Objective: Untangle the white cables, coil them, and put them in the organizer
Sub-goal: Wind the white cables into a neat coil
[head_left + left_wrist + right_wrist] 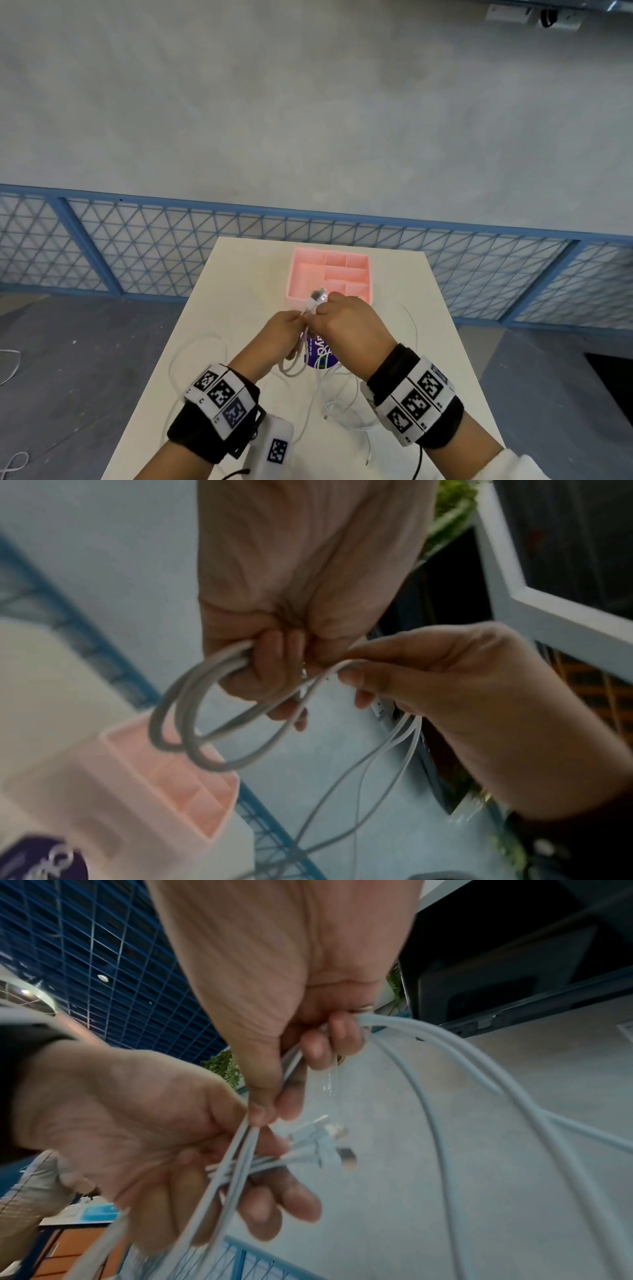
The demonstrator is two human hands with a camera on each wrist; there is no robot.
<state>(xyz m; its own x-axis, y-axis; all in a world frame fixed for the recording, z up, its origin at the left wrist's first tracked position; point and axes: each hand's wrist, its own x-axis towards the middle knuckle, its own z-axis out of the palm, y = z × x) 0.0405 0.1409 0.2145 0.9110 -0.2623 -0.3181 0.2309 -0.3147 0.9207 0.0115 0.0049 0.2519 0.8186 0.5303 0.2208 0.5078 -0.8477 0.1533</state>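
Both hands are lifted over the white table (236, 294), just in front of the pink organizer (310, 253). My left hand (294, 318) grips a few loops of white cable (205, 729) that hang from its curled fingers (270, 656). My right hand (325, 308) pinches strands of the same bundle between thumb and fingers (274, 1107). The cable plugs (317, 298) stick up between the hands; in the right wrist view the plugs (329, 1145) lie over the left hand's fingers. More white cable (342, 404) trails loose on the table below. The organizer's (154, 791) compartments look bare.
A round purple-labelled object (320, 356) sits on the table under the hands. A blue mesh fence (342, 233) runs behind the table's far edge. Another white cable (10, 363) lies on the grey floor at the left.
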